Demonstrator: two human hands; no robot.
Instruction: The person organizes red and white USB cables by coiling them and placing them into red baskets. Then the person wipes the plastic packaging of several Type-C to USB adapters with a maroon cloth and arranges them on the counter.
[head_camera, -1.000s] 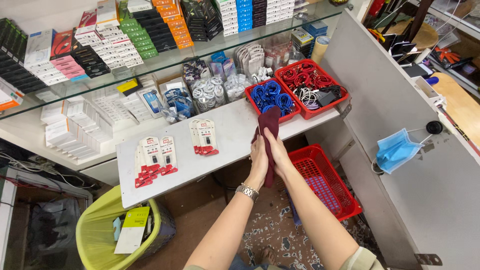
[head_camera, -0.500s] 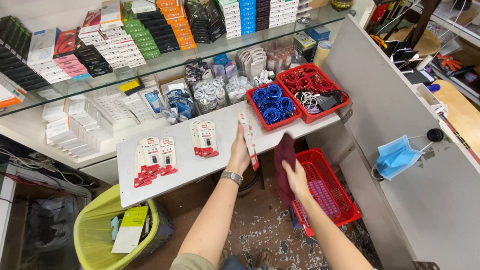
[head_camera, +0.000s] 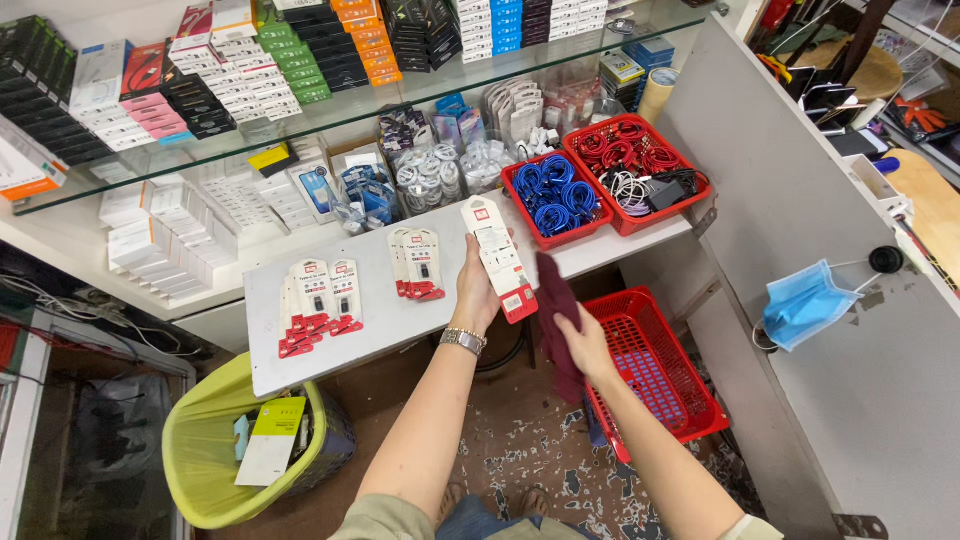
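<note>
My left hand (head_camera: 478, 289) holds a long white and red blister pack (head_camera: 499, 258) up over the front edge of the white shelf board (head_camera: 370, 325); a metal watch sits on that wrist. My right hand (head_camera: 585, 345) grips a dark maroon cloth (head_camera: 557, 310), which hangs just right of the pack and touches its lower end. Two groups of similar red and white packs lie flat on the board, one at the left (head_camera: 318, 304) and one in the middle (head_camera: 418, 262).
A red basket (head_camera: 655, 368) stands on the floor under my right arm. Red trays of blue cables (head_camera: 553, 197) and red cables (head_camera: 636, 168) sit at the board's right end. A yellow-green bin (head_camera: 200, 462) is at lower left. A grey partition (head_camera: 850, 340) carries a blue face mask (head_camera: 804, 305).
My left hand picked the long pack off the board and lifted it. My right hand dropped from the board with the cloth, then came back up beside the pack.
</note>
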